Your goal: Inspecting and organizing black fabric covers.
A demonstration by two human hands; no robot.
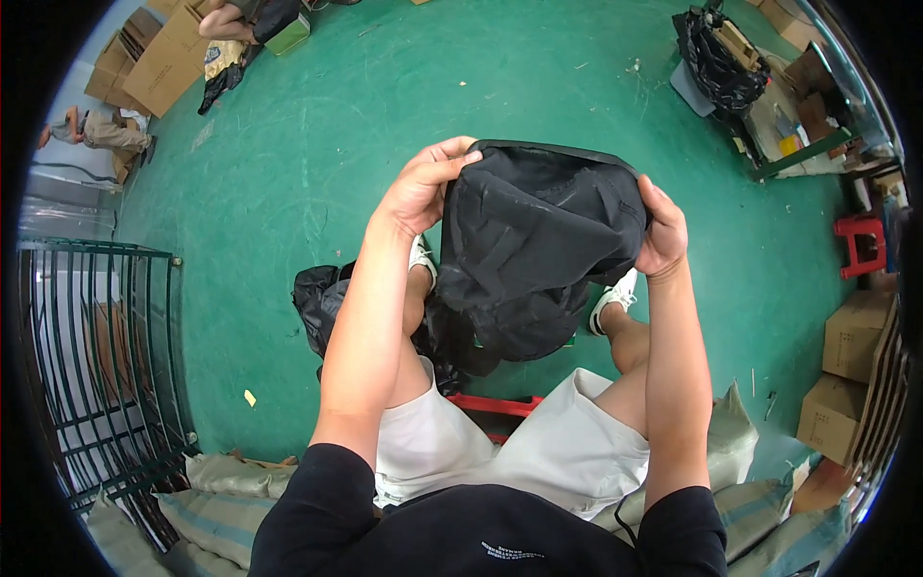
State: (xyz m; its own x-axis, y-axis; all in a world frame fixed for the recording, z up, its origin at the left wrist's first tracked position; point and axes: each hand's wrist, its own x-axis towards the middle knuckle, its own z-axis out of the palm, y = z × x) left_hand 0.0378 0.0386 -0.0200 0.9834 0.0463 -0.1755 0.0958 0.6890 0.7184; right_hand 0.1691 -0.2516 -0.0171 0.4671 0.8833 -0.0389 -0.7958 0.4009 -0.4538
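Observation:
Between my hands, in front of my knees, hangs a limp black fabric cover (538, 231) with a stiff-looking edge along its top and creased, sagging sides. My left hand (423, 186) pinches its upper left corner, thumb over the edge. On the other side my right hand (662, 229) grips the right edge, its thumb pointing up and its fingers partly hidden behind the cloth. Below the cover, more black fabric (524, 327) shows near the floor between my feet. Beside my left leg lies a crumpled black plastic bag (319, 300).
Under my knees is part of a red stool (495, 404). A green metal rack (106, 356) stands at left, stuffed sacks (216, 519) lie behind me. At right are cartons (859, 337), a red stool (859, 245) and a black-lined bin (716, 72). Other people sit at far left.

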